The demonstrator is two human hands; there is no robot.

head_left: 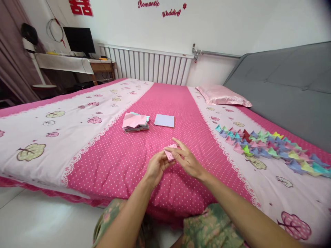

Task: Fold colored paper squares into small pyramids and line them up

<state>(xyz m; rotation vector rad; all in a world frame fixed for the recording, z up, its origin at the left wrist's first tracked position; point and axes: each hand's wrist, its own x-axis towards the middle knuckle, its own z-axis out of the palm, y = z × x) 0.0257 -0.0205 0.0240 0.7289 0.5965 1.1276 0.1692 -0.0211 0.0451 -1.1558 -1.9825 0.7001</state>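
Observation:
A small folded pink paper (170,155) with creases across it is between my two hands, above the pink dotted part of the bed. My left hand (157,166) grips its left and lower side, the fingers curled beneath it. My right hand (186,159) lies over its right side, thumb and fingers pressed on the paper, with one finger stretched out past its far edge. Farther off on the bed is a stack of creased papers (134,121), a pink one on top. Beside it lies a flat pale blue paper square (164,120).
Several rows of folded paper boats (261,144) in many colours stand on the bed at the right. A pink pillow (222,95) lies near the grey headboard (281,75). A radiator (147,64) and a desk with a monitor (79,40) are beyond the bed.

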